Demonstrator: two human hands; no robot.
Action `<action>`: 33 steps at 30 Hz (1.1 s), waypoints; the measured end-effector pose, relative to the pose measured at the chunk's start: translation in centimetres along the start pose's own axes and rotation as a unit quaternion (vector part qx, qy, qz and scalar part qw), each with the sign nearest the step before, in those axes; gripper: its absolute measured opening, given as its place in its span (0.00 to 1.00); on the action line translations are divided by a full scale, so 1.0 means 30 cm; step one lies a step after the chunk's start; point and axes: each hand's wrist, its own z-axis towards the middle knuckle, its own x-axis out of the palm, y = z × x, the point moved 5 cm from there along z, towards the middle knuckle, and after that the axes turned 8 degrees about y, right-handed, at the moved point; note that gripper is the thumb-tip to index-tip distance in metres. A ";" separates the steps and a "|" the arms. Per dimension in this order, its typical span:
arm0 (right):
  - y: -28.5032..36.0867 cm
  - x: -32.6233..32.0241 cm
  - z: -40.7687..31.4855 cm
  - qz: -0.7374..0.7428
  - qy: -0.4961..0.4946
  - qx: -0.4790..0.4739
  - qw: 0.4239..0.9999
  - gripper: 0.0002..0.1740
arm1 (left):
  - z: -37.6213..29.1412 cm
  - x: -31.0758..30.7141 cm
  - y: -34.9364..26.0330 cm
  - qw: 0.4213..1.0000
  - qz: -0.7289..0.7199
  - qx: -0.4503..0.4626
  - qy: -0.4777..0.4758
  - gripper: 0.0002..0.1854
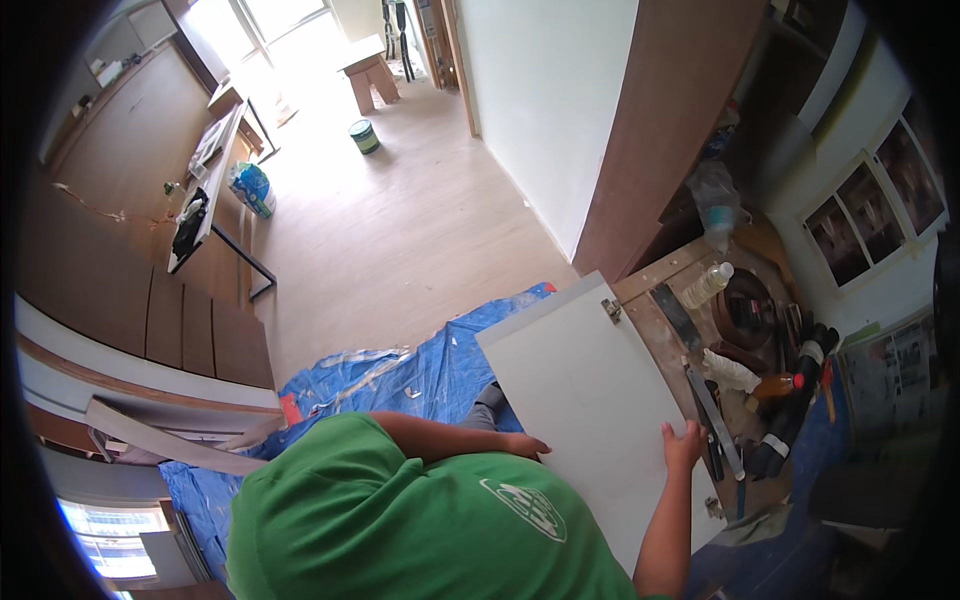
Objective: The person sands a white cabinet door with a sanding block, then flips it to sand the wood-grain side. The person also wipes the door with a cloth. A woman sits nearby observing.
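A white cabinet door panel [592,390] lies tilted across the view in front of my green shirt. Two metal concealed hinges sit along its far edge, an upper hinge [612,310] and a lower hinge [714,508]. My left hand [529,448] holds the near edge of the panel, its fingers partly hidden. Across from it, my right hand [683,445] grips the far edge between the two hinges, with the thumb over the white face. The panel's far edge overlaps a wooden worktop [637,296].
Beyond the panel, the worktop carries a clear bottle [707,286], a red-capped bottle [778,385], a long metal blade [712,412] and black rolls [796,405]. Blue tarpaulin [442,367] covers the floor. A paint bucket [364,136], a stool [367,67] and a wall corner [574,259] stand farther off.
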 end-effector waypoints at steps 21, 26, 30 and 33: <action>0.053 0.027 0.010 0.029 -0.068 0.030 0.997 0.34 | -0.254 -0.238 -0.030 0.970 -0.042 0.097 -0.217 0.28; 0.041 -0.007 -0.026 0.020 -0.002 0.081 0.996 0.38 | -0.184 -0.500 0.075 0.907 0.213 0.201 -0.304 0.29; 0.022 -0.022 -0.076 0.041 0.023 0.090 0.995 0.38 | -0.208 -0.626 0.071 0.899 0.173 0.174 -0.363 0.29; 0.043 -0.017 -0.071 0.043 0.028 0.091 0.994 0.39 | -0.265 -0.624 0.026 0.895 0.109 0.179 -0.393 0.29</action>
